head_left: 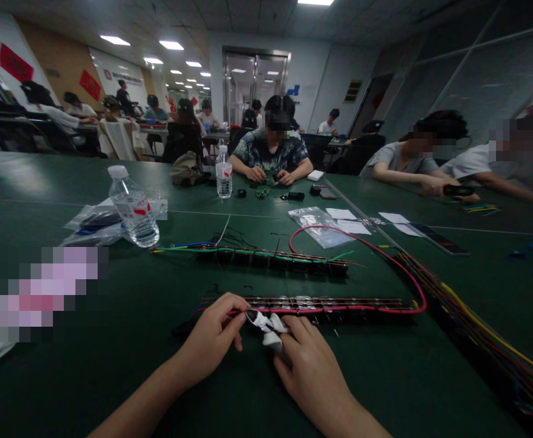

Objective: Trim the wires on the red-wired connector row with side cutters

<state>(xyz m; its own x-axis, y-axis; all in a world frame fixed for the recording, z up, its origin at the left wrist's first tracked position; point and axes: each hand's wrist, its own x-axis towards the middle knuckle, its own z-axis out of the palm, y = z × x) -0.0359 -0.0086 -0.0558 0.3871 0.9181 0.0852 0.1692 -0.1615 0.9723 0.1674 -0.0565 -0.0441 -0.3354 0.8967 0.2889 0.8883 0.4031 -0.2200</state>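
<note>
Both hands meet at the near end of a long dark strip of components [321, 304] lying flat on the green table [111, 340], close to the person's body, where the work falls directly under the head camera. The left hand [212, 340] curls its fingers down onto the strip's left end, apparently pinning it so that it does not slide. The right hand [310, 365] grasps a small tool with a pale handle [266, 325], likely side cutters, with its tip at the strip beside the left fingertips; the exact closure of the blades cannot be told. A red wire [362, 243] runs along the strip's near edge, loops round at its right end and arcs back over the table, its slack kept clear of the hands. A second, similar strip [271, 255] with green and blue leads lies parallel and farther away, apart from the first. A thick bundle of coloured wires [476, 316] runs diagonally along the right side, within reach. A water bottle [134, 207] stands on clear plastic bags [93, 222] to the left, well apart from the strips; another clear bag [319, 225] and paper slips [346, 219] lie beyond. Other people sit at the far side of the table, their hands busy with small parts of their own.
</note>
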